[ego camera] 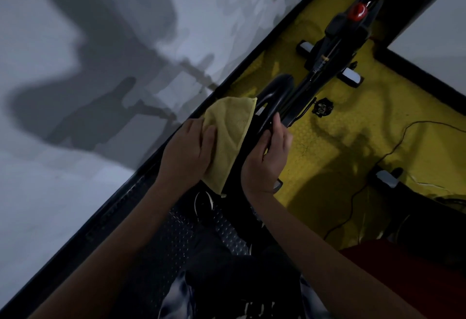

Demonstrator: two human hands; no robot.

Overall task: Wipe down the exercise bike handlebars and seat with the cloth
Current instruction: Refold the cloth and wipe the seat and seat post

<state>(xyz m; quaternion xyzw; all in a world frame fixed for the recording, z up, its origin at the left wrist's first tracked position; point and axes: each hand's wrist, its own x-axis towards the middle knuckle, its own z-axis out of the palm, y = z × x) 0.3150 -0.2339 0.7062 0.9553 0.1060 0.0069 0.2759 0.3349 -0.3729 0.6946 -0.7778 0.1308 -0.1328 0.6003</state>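
Note:
A black exercise bike seat (273, 96) sits in the middle of the tilted view, its nose pointing up and right. A yellow cloth (228, 137) is draped over the seat's left side. My left hand (187, 153) lies on the cloth's near left part, fingers curled over it and pressing it against the seat. My right hand (268, 153) grips the seat's right edge, fingers wrapped round the rim. The bike frame (335, 48) runs up to the right, with a red knob (358, 10) on it. The handlebars are not clearly visible.
The bike stands on a yellow mat (353, 121) framed by a black border (176, 139). A grey wall (88, 53) fills the left. A black cable (373, 164) trails across the mat at right. A pedal (321, 108) and grey stabiliser feet (351, 77) project from the frame.

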